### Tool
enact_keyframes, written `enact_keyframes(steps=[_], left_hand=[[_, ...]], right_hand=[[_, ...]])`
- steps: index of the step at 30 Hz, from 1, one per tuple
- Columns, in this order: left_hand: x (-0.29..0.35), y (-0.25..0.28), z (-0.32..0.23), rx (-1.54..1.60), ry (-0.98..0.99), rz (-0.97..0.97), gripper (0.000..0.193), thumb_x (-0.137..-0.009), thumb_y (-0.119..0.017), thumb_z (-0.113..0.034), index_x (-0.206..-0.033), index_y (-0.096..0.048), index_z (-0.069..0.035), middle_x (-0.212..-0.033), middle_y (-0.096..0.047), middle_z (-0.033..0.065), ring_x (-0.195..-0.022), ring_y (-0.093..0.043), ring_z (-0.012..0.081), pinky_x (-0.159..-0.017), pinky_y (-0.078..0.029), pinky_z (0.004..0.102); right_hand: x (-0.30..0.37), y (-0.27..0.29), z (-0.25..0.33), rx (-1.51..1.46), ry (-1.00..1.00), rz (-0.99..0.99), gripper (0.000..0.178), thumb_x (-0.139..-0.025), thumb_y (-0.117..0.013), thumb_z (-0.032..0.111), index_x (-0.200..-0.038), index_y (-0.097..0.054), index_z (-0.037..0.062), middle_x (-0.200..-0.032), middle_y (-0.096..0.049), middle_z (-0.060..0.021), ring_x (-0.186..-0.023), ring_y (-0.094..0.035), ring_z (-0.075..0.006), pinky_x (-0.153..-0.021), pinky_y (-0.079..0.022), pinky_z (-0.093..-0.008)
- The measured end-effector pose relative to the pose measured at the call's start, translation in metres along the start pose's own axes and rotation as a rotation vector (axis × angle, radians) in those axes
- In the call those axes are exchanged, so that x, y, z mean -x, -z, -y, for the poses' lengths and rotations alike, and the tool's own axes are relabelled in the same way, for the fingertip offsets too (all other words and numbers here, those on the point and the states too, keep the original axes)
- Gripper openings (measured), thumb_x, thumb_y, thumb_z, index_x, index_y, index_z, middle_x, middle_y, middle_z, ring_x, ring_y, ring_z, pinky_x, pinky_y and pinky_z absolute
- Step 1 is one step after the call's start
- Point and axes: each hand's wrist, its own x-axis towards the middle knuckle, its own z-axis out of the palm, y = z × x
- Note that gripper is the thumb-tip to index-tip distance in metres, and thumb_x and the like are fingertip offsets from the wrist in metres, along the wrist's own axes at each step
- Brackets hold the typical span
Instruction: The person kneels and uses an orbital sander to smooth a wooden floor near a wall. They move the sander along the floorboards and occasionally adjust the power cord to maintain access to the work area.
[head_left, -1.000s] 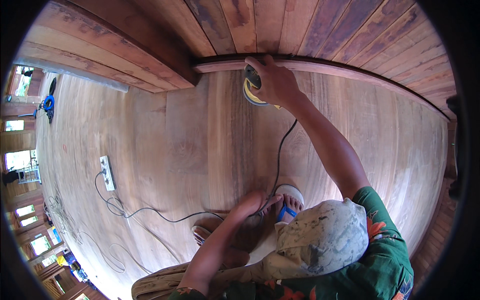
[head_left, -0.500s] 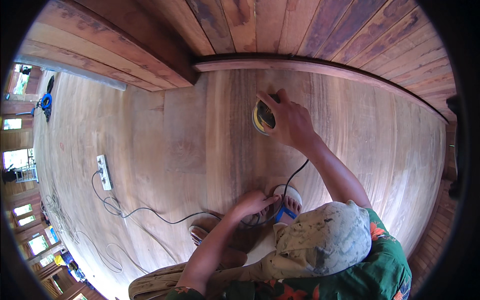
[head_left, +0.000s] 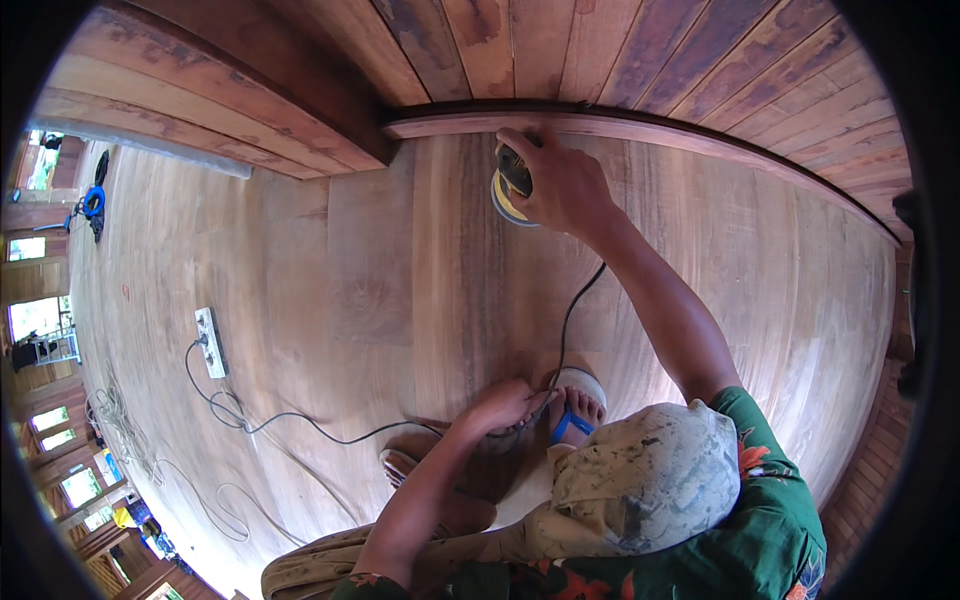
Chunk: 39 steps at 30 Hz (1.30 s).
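Note:
My right hand [head_left: 565, 180] is closed around the black-and-yellow round sander [head_left: 515, 183]. The sander's disc is on the brown wooden floor [head_left: 370, 260], close to the skirting board of the plank wall, and my palm hides part of its body. A black power cord [head_left: 566, 325] runs from beneath my right wrist back toward my feet. Low in front of me, my left hand [head_left: 505, 403] has its fingers drawn together at this cord, beside a sandalled foot [head_left: 580, 408] with a blue strap. Exactly how the fingertips grip the cord is hard to see.
A white power strip [head_left: 210, 342] lies on the left with a black cord plugged in. Pale loose cable [head_left: 120, 425] coils farther left. The plank wall [head_left: 590, 55] and a projecting wooden beam [head_left: 290, 90] bound the floor ahead. Blue coiled hose or cord [head_left: 94, 202] lies far left.
My right hand has pushed the sander forward and slightly left, nearer the wall. The cord has straightened and shifted left, against my left fingertips. My left hand has hardly moved.

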Motion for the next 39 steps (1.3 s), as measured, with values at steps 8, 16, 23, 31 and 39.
enact_keyframes(steps=[8, 16, 23, 31, 39], left_hand=[[-0.004, -0.01, 0.015, 0.266, -0.01, 0.043, 0.08, -0.107, -0.053, -0.077, -0.078, -0.083, -0.009, -0.072, -0.079, 0.0103, -0.072, -0.079, 0.0307, -0.073, -0.061, 0.0417], [-0.005, -0.01, 0.014, -0.023, -0.084, -0.082, 0.071, -0.111, -0.058, -0.063, -0.083, -0.083, -0.003, -0.073, -0.079, 0.0123, -0.068, -0.078, 0.0249, -0.07, -0.061, 0.0388], [0.007, 0.0, -0.004, 0.048, -0.014, -0.032, 0.073, -0.111, -0.055, -0.066, -0.082, -0.085, -0.006, -0.071, -0.08, 0.0093, -0.072, -0.082, 0.0257, -0.075, -0.063, 0.0378], [0.002, -0.003, -0.006, 0.054, 0.069, 0.001, 0.081, -0.106, -0.053, -0.075, -0.078, -0.082, -0.005, -0.07, -0.078, 0.0098, -0.074, -0.08, 0.0318, -0.077, -0.063, 0.0448], [-0.007, -0.012, 0.012, 0.068, -0.022, -0.023, 0.085, -0.103, -0.052, -0.081, -0.076, -0.081, -0.006, -0.07, -0.077, 0.0118, -0.073, -0.079, 0.031, -0.075, -0.061, 0.046]], right_hand=[[-0.022, -0.001, -0.005, 0.001, 0.004, -0.001, 0.084, -0.084, -0.088, 0.03, -0.16, -0.053, 0.0282, -0.139, -0.064, -0.0182, -0.104, -0.077, -0.0457, -0.09, -0.065, -0.0536], [0.018, 0.002, 0.003, -0.022, -0.023, 0.02, 0.084, -0.083, -0.087, 0.026, -0.16, -0.054, 0.0267, -0.138, -0.063, -0.0184, -0.102, -0.077, -0.0458, -0.089, -0.064, -0.0549], [0.062, 0.009, 0.012, -0.032, -0.016, 0.076, 0.08, -0.084, -0.087, 0.026, -0.158, -0.057, 0.0257, -0.135, -0.063, -0.0189, -0.097, -0.078, -0.0443, -0.085, -0.064, -0.054], [0.028, 0.003, 0.009, -0.026, -0.019, 0.039, 0.082, -0.084, -0.088, 0.025, -0.159, -0.055, 0.026, -0.137, -0.064, -0.0189, -0.102, -0.077, -0.0452, -0.089, -0.064, -0.0535], [-0.027, -0.023, -0.018, 0.025, 0.04, -0.129, 0.08, -0.084, -0.087, 0.031, -0.157, -0.055, 0.0278, -0.139, -0.065, -0.0228, -0.099, -0.077, -0.047, -0.084, -0.065, -0.0564]])
